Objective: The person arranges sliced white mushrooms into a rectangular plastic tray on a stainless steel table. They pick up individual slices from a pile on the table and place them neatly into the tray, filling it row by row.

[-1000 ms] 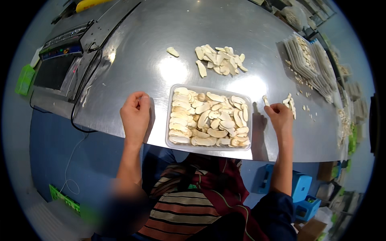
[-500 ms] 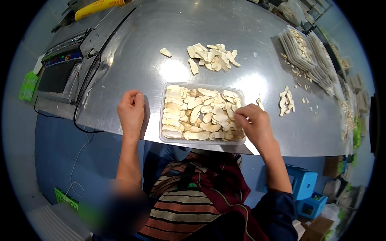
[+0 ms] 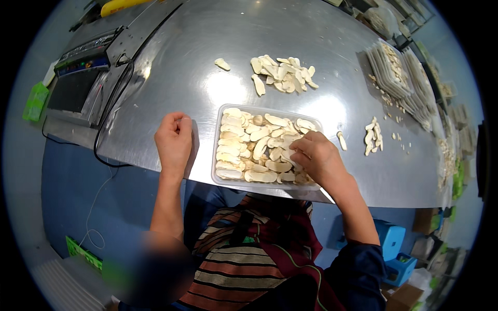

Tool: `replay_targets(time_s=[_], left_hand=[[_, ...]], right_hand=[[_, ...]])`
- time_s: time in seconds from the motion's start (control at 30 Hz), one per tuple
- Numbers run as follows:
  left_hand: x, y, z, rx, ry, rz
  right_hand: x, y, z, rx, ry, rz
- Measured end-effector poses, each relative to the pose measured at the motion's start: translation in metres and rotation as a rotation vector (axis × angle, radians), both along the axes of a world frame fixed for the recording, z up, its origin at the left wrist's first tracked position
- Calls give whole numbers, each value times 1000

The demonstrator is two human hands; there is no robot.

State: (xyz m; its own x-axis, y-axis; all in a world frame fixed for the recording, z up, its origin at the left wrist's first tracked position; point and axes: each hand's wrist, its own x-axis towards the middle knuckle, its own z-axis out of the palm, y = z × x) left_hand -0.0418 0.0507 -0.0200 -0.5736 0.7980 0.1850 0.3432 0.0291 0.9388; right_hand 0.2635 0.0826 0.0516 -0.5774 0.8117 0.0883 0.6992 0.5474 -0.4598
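Observation:
A clear plastic tray (image 3: 216, 150) lies near the front edge of the metal table, filled with pale sliced mushrooms (image 3: 260, 147). On its left side the slices are stacked in a neat column; elsewhere they overlap at various angles. Over the tray's right part is my right hand (image 3: 322, 158), its fingers pinched low among the slices. What they grip, if anything, is hidden. My left hand (image 3: 174, 142) rests just left of the tray, apart from it, fingers curled in with nothing visible in them.
Beyond the tray lies a loose pile of slices (image 3: 285, 75), with a single slice (image 3: 222, 64) to its left. Another slice (image 3: 341, 140) and a small group (image 3: 372, 137) sit right. Stacked trays (image 3: 389, 70) stand far right; a scale (image 3: 78, 90) with a cable is left.
My right hand has moved left, from the tray's right edge to over the slices inside. My left hand stays beside the tray. The whole view has shifted slightly.

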Motion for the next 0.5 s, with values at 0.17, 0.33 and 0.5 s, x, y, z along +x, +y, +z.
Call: replay_targets(time_s=[0.17,0.33,0.5], left_hand=[[-2,1,-4,4,-49,-18],[0,2,-3,18,-36,-14],[-3,0,-7,4,-71,-5]], right_hand=[[-2,3,4,-16,-18,38],[-2,7,8,-120,-2,-16],[14,30,24,-492,319,-290]])
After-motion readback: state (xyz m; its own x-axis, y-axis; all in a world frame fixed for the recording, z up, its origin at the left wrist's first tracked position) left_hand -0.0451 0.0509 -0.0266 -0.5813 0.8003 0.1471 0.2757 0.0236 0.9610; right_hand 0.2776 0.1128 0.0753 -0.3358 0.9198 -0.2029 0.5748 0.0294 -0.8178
